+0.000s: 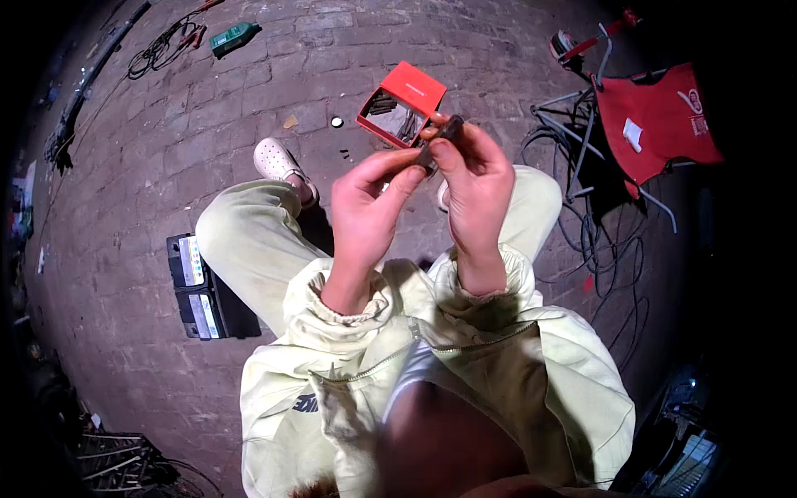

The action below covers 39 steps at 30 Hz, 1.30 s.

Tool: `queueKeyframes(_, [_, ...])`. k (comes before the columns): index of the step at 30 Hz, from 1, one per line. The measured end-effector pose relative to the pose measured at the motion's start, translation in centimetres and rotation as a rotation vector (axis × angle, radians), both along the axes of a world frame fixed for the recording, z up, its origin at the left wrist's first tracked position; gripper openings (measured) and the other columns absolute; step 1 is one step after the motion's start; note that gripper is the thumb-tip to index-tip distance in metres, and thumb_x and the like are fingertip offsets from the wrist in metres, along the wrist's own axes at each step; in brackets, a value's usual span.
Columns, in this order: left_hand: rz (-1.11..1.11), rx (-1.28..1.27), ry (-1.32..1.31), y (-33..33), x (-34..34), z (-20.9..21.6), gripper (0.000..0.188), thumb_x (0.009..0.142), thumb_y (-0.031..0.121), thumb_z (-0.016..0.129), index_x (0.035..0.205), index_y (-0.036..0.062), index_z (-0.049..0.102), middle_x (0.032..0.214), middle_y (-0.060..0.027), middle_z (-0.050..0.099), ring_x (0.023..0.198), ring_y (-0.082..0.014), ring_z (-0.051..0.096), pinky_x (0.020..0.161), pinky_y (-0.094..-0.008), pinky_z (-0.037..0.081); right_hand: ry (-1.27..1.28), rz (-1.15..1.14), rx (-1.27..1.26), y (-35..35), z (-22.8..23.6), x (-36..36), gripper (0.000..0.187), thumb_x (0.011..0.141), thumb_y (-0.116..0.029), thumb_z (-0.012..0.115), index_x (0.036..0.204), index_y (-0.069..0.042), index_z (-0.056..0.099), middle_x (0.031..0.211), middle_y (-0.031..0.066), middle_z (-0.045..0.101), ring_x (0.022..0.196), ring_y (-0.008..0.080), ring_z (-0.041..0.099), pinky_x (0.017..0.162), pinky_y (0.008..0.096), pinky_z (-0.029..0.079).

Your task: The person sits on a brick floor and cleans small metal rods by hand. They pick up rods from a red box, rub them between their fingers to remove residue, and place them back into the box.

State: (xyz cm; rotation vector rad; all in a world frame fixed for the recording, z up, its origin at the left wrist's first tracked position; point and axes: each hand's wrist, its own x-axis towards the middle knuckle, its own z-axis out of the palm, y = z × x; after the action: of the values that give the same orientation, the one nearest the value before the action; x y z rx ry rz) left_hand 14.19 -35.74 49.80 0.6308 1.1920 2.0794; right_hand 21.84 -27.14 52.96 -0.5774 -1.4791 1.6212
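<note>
My left hand (367,207) and my right hand (480,184) are raised together in front of my knees. Between their fingertips they pinch a short, dark, rod-like piece (452,128); its exact kind is too small to make out. The piece slants up to the right, its upper end showing above my right thumb. Just beyond my hands, an open red box (420,85) lies on the brick floor. Inside it are several dark, narrow metal-looking pieces (387,105). My fingers hide the box's near right corner.
A white cap (336,122) and small dark bits (344,153) lie left of the box. Farther off are a green container (235,39) and coiled cables (162,58). A black battery (191,286) sits by my left leg. Right stand a red folding stool (664,124) and tangled cables (610,257).
</note>
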Motion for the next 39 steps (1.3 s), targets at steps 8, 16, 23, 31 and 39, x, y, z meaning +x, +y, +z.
queueKeyframes(8, [0.457, -0.384, 0.555, 3.8, -1.2, -3.4, 0.016, 0.072, 0.001, 0.074, 0.085, 0.0005, 0.064, 0.08, -0.003, 0.064, 0.072, -0.011, 0.056, 0.066, -0.0244, 0.043, -0.011, 0.054, -0.413, 3.3, -5.7, -2.0, 0.025, 0.083, -0.002, 0.066, 0.107, 0.002, 0.061, 0.096, 0.0052, 0.065, 0.088, 0.0092, 0.06, 0.081, 0.0228, 0.046])
queueKeyframes(16, [0.427, -0.495, 0.855, 10.9, -2.9, -10.5, 0.018, 0.07, -0.002, 0.072, 0.083, 0.0018, 0.061, 0.078, -0.0067, 0.061, 0.073, -0.0196, 0.054, 0.069, -0.0295, 0.042, 0.169, -0.076, -0.87, 9.5, -15.8, -3.9, 0.02, 0.091, -0.013, 0.059, 0.105, 0.0, 0.064, 0.094, 0.0026, 0.064, 0.081, 0.0049, 0.053, 0.071, 0.0183, 0.038])
queueKeyframes(23, [0.135, -0.613, -0.109, 16.5, -4.5, -17.9, 0.016, 0.076, 0.0, 0.073, 0.087, -0.0014, 0.061, 0.079, -0.0006, 0.06, 0.071, -0.0052, 0.051, 0.064, -0.0185, 0.041, 0.042, -0.264, -0.881, 13.0, -22.6, -6.2, 0.022, 0.087, -0.012, 0.065, 0.104, 0.001, 0.064, 0.099, 0.0053, 0.065, 0.089, 0.0091, 0.057, 0.082, 0.0222, 0.041])
queueKeyframes(31, [0.272, -0.94, 0.521, 25.2, -11.0, -34.8, 0.016, 0.068, 0.005, 0.075, 0.077, 0.0002, 0.062, 0.071, -0.0123, 0.064, 0.061, -0.0228, 0.058, 0.062, -0.0331, 0.046, -0.056, -0.683, -0.85, 17.8, -30.0, -8.4, 0.025, 0.091, -0.016, 0.061, 0.109, 0.0, 0.063, 0.105, 0.0058, 0.064, 0.097, 0.0109, 0.057, 0.09, 0.0236, 0.041])
queueKeyframes(39, [0.144, -1.003, 1.293, 31.1, -15.2, -45.6, 0.009, 0.068, 0.011, 0.066, 0.074, 0.0065, 0.061, 0.076, -0.0096, 0.062, 0.081, -0.0308, 0.053, 0.073, -0.0414, 0.038, -0.122, -0.614, -0.95, 19.8, -32.8, -7.3, 0.023, 0.094, -0.021, 0.054, 0.108, -0.004, 0.063, 0.104, 0.0002, 0.064, 0.087, 0.0024, 0.052, 0.073, 0.0168, 0.036])
